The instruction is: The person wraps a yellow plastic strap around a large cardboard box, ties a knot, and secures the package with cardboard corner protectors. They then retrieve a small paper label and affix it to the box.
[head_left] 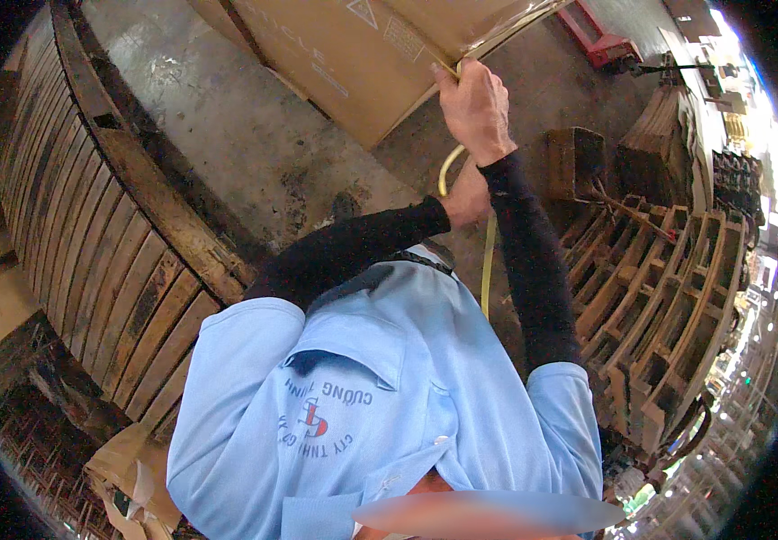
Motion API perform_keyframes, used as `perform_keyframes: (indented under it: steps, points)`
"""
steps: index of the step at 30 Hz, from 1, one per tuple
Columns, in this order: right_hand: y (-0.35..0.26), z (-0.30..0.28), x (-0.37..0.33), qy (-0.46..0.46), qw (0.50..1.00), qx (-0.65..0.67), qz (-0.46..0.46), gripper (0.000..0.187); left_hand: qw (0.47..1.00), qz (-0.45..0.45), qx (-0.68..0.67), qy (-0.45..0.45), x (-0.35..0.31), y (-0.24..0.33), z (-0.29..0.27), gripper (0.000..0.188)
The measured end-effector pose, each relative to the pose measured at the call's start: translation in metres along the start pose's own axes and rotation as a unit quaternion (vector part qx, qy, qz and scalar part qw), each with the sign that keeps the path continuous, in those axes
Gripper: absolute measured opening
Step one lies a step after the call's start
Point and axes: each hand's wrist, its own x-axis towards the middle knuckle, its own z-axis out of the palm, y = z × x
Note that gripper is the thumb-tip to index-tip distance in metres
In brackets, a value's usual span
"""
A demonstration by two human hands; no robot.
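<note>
A large brown cardboard box (pixel 353 54) lies on the concrete floor ahead of me, with a yellow plastic strap (pixel 445 167) running off its near edge. My right hand (pixel 474 103), in a black sleeve, is closed around the strap right at the box's edge. My left hand (pixel 466 194) sits lower and is partly hidden behind my right forearm. It grips the same strap where it loops down. The strap then hangs on between my arms toward my light blue shirt.
A big wooden cable reel (pixel 92 225) curves along the left. Stacked curved wooden frames (pixel 668 279) fill the right, with a dark wooden block (pixel 574 160) beside them. A red pallet jack (pixel 600 40) stands at the top right. Torn cardboard (pixel 128 477) lies at the lower left.
</note>
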Motion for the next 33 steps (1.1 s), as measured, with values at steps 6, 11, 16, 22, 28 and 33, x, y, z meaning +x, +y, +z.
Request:
perform_keyframes:
  steps: [6,11,16,22,28,33]
  points:
    - [0.018,0.004,0.002,0.009,0.997,0.066,-0.041,0.041,0.969,-0.239,-0.010,-0.060,-0.027,-0.002,-0.027,0.021]
    - [0.020,0.004,0.004,0.020,0.994,0.080,-0.066,0.042,0.964,-0.236,0.047,-0.110,-0.063,-0.042,-0.095,0.032]
    - [0.025,0.002,0.008,0.017,0.995,0.036,-0.088,0.045,0.964,-0.247,0.007,-0.102,-0.074,-0.019,-0.145,0.036]
    - [0.030,0.010,0.011,0.027,0.993,0.086,-0.073,0.044,0.931,-0.145,-0.332,0.029,0.051,0.032,-0.138,0.051]
    - [0.029,0.020,0.002,0.039,0.994,0.056,-0.091,0.030,0.862,-0.152,-0.483,0.013,0.092,0.052,-0.108,0.045]
    - [0.026,0.026,-0.006,0.053,0.993,0.088,-0.054,0.031,0.799,-0.142,-0.585,-0.015,0.095,0.036,-0.105,0.046]
